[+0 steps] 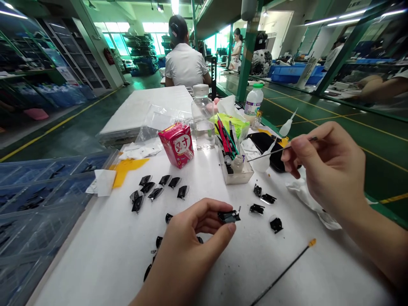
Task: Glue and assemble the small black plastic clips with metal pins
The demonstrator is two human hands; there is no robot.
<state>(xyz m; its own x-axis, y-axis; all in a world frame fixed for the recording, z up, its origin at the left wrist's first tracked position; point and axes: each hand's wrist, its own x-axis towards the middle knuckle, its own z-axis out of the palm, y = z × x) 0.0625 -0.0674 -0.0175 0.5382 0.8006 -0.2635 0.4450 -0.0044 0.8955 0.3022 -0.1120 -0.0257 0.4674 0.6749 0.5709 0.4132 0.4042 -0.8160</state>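
Observation:
Between the thumb and fingers of my left hand (pixel 197 238) is a small black plastic part (pixel 228 216), held a little above the white tabletop. My right hand (pixel 328 165) pinches a thin dark rod (pixel 270 154) whose tip points left, close to a small clear glass bottle (pixel 237 164) in the white box. Several similar black parts (pixel 256 208) lie to the right of my left hand. More black parts with clear edges (pixel 156 194) lie to its left, some partly hidden behind the hand. A second thin rod with an orange end (pixel 311 242) rests at the front right.
A white box (pixel 242 177) holds pens and the small bottle. Behind stand a red carton (pixel 177 145), a clear water bottle (pixel 204 123) and a green-capped bottle (pixel 254 102). Blue divided trays (pixel 73 168) lie at left. A person in white (pixel 186 63) sits ahead.

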